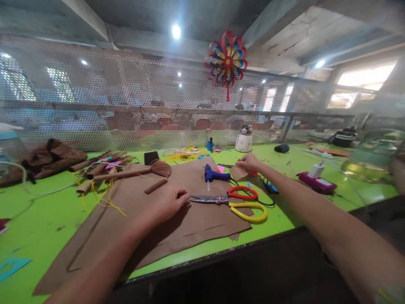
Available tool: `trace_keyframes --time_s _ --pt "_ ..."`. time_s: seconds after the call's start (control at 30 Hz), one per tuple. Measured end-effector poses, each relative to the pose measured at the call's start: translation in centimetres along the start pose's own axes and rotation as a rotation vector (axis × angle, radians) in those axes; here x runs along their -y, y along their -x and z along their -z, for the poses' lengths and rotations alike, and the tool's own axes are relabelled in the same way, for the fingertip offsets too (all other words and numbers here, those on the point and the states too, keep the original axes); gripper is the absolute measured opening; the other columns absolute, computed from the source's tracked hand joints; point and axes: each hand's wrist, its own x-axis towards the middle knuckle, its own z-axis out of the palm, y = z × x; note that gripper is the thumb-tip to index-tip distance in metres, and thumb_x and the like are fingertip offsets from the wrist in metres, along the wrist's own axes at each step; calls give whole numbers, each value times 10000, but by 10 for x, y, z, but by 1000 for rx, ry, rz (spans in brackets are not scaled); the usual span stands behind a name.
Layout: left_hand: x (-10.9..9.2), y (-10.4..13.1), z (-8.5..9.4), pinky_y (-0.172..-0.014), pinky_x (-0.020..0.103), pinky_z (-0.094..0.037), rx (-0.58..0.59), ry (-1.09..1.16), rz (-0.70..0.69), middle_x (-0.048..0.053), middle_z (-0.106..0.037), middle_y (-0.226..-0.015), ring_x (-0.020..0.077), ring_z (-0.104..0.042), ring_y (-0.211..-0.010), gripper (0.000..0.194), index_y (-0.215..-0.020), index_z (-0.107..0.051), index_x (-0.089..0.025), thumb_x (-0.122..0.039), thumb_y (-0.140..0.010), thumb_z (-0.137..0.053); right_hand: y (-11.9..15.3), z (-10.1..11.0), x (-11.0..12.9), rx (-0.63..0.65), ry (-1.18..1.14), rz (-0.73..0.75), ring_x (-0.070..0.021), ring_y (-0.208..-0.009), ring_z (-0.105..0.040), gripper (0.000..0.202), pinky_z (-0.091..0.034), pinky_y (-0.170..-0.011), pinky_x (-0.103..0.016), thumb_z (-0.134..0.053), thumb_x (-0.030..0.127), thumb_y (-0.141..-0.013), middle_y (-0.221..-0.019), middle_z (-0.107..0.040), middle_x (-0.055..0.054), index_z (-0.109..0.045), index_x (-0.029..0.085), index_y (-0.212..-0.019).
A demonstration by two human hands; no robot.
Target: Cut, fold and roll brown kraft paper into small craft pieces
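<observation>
Brown paper lies spread on the green table. My left hand rests over it with fingers curled together, its fingertips at the tip of the scissors; whether it holds anything is too small to tell. The scissors lie flat, with one red and one yellow handle. Farther right, my right hand is closed at a small brown paper piece. A blue glue gun lies between the hands, beyond the scissors. Left of it are a short brown strip and a fan-shaped brown paper piece.
Rolled brown paper tubes and yellow strings lie left. Behind stand a white bottle and a small blue bottle. A purple power strip and a large jug are right. A paper flower hangs at the mesh.
</observation>
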Motion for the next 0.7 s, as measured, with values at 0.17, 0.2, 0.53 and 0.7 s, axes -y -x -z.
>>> trace_keyframes --time_s 0.17,0.2,0.53,0.7 --pt "1 2 -1 -525 250 -239 31 -239 -76 39 -603 -602 161 -475 -561 256 -662 -667 -192 -363 -760 -503 6 -30 7 165 -20 72 -83 -415 -340 407 -253 -436 -239 -594 452 -694 -359 -401 28 -553 135 -442" --pt "1 2 -1 -525 249 -242 30 -239 -77 41 -609 -606 164 -479 -565 255 -669 -672 -194 -365 -759 -506 6 -34 11 181 -22 82 -83 -409 -349 421 -261 -436 -238 -578 463 -708 -360 -417 22 -558 133 -448" --pt "1 -1 -4 -577 262 -323 81 -328 -123 51 -631 -660 173 -504 -605 266 -695 -677 -179 -382 -760 -517 7 -48 22 223 82 46 -106 -465 -467 416 -319 -460 -212 -488 413 -805 -470 -551 -33 -680 74 -659" --pt "-12 2 -2 -626 272 -374 218 -430 -130 50 -631 -770 180 -532 -685 297 -792 -655 -167 -413 -785 -489 8 -46 29 222 230 7 -128 -537 -510 317 -331 -508 -218 -586 360 -764 -578 -619 -60 -692 67 -707"
